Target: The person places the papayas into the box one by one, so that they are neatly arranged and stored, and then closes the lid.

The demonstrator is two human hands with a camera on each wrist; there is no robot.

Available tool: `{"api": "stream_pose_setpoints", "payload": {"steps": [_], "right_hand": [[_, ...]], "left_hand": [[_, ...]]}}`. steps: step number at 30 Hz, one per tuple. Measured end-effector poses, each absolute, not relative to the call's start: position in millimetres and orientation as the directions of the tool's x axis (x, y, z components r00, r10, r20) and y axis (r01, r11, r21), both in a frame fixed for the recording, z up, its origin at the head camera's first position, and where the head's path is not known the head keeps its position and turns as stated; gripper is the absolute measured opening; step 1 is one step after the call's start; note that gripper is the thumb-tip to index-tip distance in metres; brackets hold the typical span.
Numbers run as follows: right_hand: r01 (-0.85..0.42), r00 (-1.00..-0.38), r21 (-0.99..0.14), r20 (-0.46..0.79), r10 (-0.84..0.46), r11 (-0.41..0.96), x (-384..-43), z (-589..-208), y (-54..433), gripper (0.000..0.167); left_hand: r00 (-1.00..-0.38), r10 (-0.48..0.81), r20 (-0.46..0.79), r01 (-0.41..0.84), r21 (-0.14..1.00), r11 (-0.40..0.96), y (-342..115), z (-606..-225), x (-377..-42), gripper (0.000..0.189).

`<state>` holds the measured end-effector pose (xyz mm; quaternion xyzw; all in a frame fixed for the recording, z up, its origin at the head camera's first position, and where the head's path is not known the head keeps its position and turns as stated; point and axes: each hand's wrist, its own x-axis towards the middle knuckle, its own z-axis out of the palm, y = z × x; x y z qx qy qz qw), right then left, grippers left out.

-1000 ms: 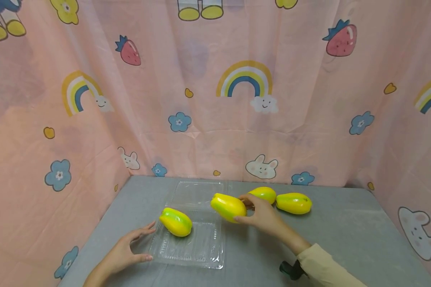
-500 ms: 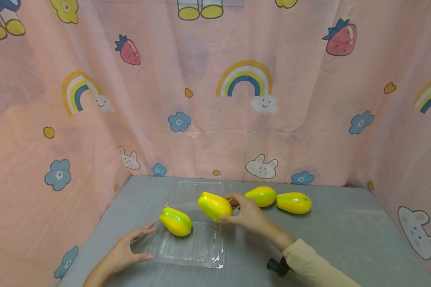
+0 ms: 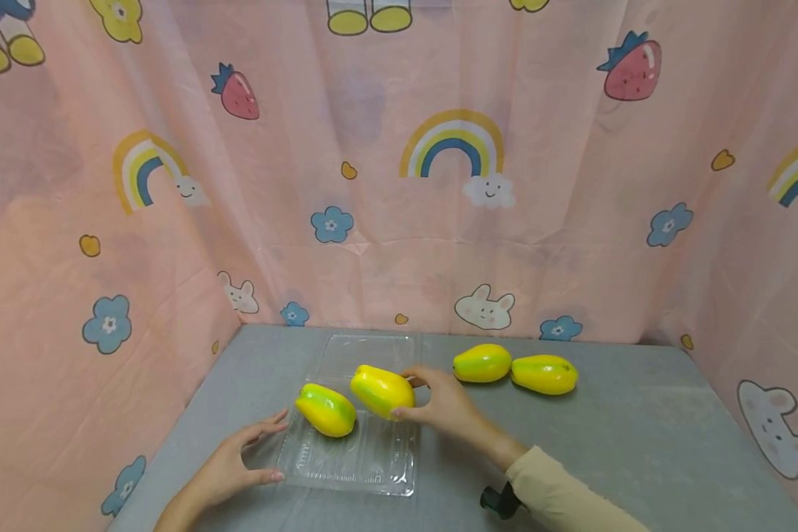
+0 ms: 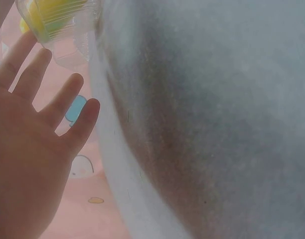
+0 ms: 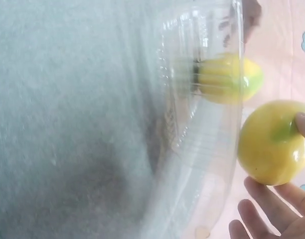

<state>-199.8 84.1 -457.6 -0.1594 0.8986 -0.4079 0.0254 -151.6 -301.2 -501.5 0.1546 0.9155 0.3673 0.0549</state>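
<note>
Between thumb and fingers, my right hand (image 3: 448,406) grips a yellow-green papaya (image 3: 382,391) over the right side of a clear plastic clamshell box (image 3: 346,469). In the right wrist view this papaya (image 5: 274,142) appears beside the box's wall, with the thumb on one side and fingers on the other. Another papaya (image 3: 326,411) lies in the box's left part, its tip leaning up. My left hand (image 3: 229,465) is at the box's left edge, fingers spread and fairly straight; the left wrist view shows its fingertips (image 4: 75,82) near the clear wall.
Two more papayas, one (image 3: 482,363) left of the other (image 3: 544,374), lie at the back right of the grey table (image 3: 638,443). The box's lid (image 3: 369,356) lies folded back toward the pink printed curtain (image 3: 386,266). A dark object (image 3: 501,501) sits by the right sleeve.
My right hand has carried its papaya leftward and slightly down, from right of the box to over it, beside the other papaya. The left hand has stayed still.
</note>
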Motion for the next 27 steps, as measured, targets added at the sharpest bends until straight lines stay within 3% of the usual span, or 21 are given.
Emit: {"api": "stream_pose_setpoints", "payload": {"steps": [9,27], "right_hand": [[-0.363,-0.924,-0.725,0.197,-0.329,0.586,-199,-472,78,0.059],[-0.342,-0.935,-0.703,0.189,-0.299,0.623,-197,-490,73,0.068]], "left_hand": [[-0.952,0.305,-0.015,0.213,0.684,0.698,-299,-499,-153,0.076],[-0.953,0.301,-0.021,0.204,0.689,0.696,-298,-499,-152,0.076]]}}
